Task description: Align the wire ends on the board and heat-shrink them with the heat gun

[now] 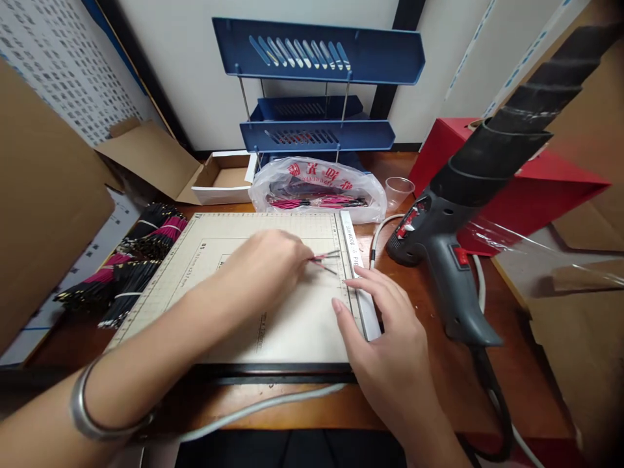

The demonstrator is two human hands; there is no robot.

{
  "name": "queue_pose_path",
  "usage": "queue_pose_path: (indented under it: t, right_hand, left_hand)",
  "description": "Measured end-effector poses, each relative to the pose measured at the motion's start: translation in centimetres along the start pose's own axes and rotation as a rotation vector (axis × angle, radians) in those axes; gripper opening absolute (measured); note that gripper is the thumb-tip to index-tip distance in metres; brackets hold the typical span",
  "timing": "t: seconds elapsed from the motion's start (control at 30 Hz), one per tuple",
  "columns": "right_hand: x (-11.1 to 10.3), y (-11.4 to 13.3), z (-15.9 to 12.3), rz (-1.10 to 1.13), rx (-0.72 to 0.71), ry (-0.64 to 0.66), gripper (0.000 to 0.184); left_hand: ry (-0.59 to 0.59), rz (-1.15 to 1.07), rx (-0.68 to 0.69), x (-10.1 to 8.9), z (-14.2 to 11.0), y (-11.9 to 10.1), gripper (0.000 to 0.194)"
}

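Over the middle of a cream paper cutter board (302,331) printed with grid lines, my left hand (277,260) is closed on a few thin wires (324,258). Their dark ends stick out to the right, toward the white strip (353,260) along the board's right edge. My right hand (385,325) is by that strip with fingers and thumb apart, holding nothing that I can see. The part of the wires inside my left hand is hidden.
Bundles of black and pink wires (141,260) lie left of the board. Behind it are a plastic bag (319,188) of wires, a clear cup (398,192), an open white box (227,177) and a blue rack (316,52). A heat gun (453,247) stands at the right.
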State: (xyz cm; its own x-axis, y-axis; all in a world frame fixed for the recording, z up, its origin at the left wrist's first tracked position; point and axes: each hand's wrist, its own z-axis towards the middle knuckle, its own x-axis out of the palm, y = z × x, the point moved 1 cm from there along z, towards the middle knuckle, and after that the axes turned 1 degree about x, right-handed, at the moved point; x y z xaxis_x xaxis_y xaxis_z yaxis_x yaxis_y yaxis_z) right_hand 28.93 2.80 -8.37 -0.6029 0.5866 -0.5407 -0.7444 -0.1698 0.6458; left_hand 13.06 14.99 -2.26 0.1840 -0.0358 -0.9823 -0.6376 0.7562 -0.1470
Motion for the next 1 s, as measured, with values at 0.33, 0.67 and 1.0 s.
queue_pose_path:
  t: [0.33, 0.67, 1.0]
  right_hand:
    - [0.5, -0.3, -0.6, -0.150, -0.014, 0.117, 0.018]
    - [0.5, -0.7, -0.6, -0.156, -0.089, 0.152, 0.015]
    - [0.4, -0.3, -0.6, -0.196, -0.121, 0.194, 0.020]
  left_hand:
    - [0.028, -0.133, -0.054, 0.2, -4.8, -2.7, 0.023]
    - [-0.014, -0.239, -0.093, 0.0, -4.3, -2.2, 0.018]
    - [0.061, -0.223, -0.130, -0.1, -3.2, -2.2, 0.017]
